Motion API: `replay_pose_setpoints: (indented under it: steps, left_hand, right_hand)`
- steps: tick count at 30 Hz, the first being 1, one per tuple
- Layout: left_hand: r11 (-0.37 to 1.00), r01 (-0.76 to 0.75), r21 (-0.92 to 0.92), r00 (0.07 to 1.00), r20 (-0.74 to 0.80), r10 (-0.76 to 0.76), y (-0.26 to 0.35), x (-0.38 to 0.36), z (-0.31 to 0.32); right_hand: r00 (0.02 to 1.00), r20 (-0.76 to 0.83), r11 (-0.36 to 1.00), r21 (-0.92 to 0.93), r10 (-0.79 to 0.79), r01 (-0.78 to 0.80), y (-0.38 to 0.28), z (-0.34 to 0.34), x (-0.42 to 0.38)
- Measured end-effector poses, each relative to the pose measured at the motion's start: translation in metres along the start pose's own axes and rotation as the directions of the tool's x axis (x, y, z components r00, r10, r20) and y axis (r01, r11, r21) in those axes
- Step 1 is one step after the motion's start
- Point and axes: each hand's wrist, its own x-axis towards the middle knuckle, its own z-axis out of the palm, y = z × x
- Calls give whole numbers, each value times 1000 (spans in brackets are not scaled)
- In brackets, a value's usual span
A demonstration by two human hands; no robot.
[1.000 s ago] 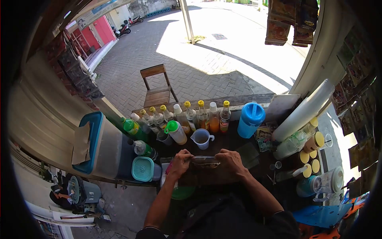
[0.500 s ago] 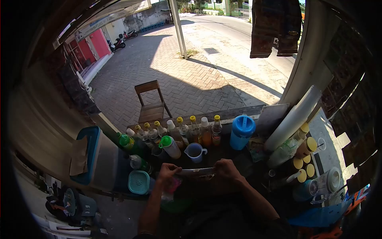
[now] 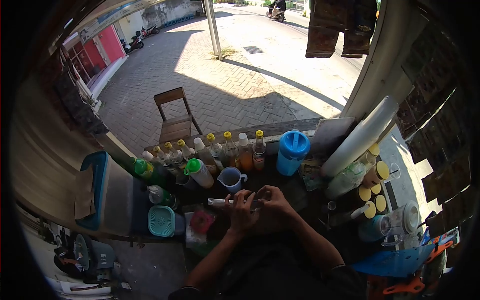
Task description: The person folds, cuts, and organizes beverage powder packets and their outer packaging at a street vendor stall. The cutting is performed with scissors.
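Both hands meet over the near part of the counter around a thin, whitish, stick-like or rolled strip (image 3: 216,202), whose pale end sticks out to the left; its kind I cannot make out. My left hand (image 3: 241,215) wraps its fingers over the strip's middle. Close beside it, my right hand (image 3: 274,199) pinches at the strip's right end, which the fingers partly hide. Just beyond the hands stands a pale measuring jug (image 3: 231,180). A white squeeze bottle (image 3: 201,177) with a green cap is left of the jug. A pink item in clear plastic (image 3: 201,221) lies left of my left hand.
Several glass bottles (image 3: 231,154) line the counter's far edge. A blue pitcher (image 3: 292,155) stands to their right. Yellow-lidded jars (image 3: 376,172) and a blender jug (image 3: 404,220) are at right; a turquoise container (image 3: 161,221) is at left. A wooden chair (image 3: 175,125) stands outside.
My hands were apart, one at each end of the strip; now they are close together, the left having moved right along it. The view has shifted, and a motorbike rider appears on the road.
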Motion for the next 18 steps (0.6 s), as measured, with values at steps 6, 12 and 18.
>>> replay_pose_setpoints:
  steps: [6,12,18]
  left_hand:
    - [997,-80,-17,988,-136,77,-13,-15,46]
    - [988,-108,113,979,-161,126,-14,-12,42]
    - [932,-313,181,948,5,317,-29,-3,29]
  right_hand:
    - [998,-46,999,8,52,-52,-10,7,-6]
    - [996,-93,991,-128,13,-25,-22,14,-11]
    - [963,37,905,-335,-266,262,-51,19,-8]
